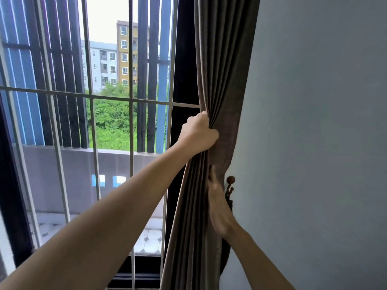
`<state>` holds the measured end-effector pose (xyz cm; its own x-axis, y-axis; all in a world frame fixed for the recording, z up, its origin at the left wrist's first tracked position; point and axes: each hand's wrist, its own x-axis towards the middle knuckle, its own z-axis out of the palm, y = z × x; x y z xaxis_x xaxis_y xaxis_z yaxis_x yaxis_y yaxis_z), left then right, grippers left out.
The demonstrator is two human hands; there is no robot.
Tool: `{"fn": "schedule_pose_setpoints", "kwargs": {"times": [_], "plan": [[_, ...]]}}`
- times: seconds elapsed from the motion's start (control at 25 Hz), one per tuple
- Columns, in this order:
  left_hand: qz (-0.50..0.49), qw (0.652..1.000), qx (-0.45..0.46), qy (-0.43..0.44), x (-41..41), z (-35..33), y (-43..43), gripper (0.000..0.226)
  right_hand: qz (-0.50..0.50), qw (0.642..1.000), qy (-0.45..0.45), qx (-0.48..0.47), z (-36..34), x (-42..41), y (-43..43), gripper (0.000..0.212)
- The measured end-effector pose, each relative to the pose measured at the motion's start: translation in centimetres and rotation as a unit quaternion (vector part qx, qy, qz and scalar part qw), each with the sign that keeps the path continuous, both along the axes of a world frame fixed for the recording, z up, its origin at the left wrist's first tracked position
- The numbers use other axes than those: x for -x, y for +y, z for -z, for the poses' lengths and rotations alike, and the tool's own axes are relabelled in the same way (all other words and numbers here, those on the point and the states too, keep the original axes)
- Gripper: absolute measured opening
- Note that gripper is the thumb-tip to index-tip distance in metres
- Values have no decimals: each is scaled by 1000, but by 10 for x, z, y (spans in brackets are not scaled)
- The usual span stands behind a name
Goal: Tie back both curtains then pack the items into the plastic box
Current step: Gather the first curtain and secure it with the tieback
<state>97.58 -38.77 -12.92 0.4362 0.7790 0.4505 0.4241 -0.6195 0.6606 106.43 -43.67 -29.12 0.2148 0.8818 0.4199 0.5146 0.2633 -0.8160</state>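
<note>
A brown pleated curtain hangs at the right side of the window, gathered against the grey wall. My left hand is shut on the bunched folds at mid height and holds them together. Lower down, my right hand reaches in behind the curtain's right edge, its fingers partly hidden by the cloth. A dark wooden tieback hook sticks out of the wall just right of that hand. No tieback band, plastic box or second curtain is in view.
White metal window bars cross the glass to the left, with a balcony wall and buildings beyond. The plain grey wall fills the right half of the view.
</note>
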Motion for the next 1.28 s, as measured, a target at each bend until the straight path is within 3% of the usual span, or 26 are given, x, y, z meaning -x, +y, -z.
{"fn": "schedule_pose_setpoints", "kwargs": {"times": [0.08, 0.16, 0.28, 0.4, 0.48, 0.6, 0.72, 0.84, 0.96, 1.08, 1.28], "plan": [[22, 997, 45, -58, 4, 2, 0, 41, 100, 994, -6, -43, -20, -12, 20, 106], [53, 991, 73, -100, 5, 3, -2, 33, 115, 988, 49, -89, -52, -16, 32, 98], [81, 983, 93, -137, 7, 5, -6, 23, 15, 970, 187, -155, -93, -21, 30, 58], [111, 977, 107, -149, 12, 3, -9, 34, -61, 973, 206, -87, -111, -22, 18, 75], [115, 977, 113, -143, 14, 1, -8, 34, -76, 974, 204, -64, -110, -23, 15, 71], [90, 991, 49, -87, 11, -1, 2, 23, -78, 972, 215, -59, -109, -23, 12, 70], [25, 991, -89, 93, 10, -7, 17, 40, -92, 972, 209, -52, -110, -22, 7, 77], [7, 971, -93, 218, 11, -25, 14, 37, -123, 973, 188, -53, -102, -10, 2, 80], [35, 978, -42, 201, 9, -34, 5, 47, -117, 980, 144, -69, -74, 3, 1, 103], [78, 982, 13, 174, 5, -34, 2, 63, -56, 987, 101, -110, -55, 8, 0, 82], [148, 981, 71, 108, -4, -33, -4, 62, 28, 991, 77, -104, -49, 12, 11, 95]]}}
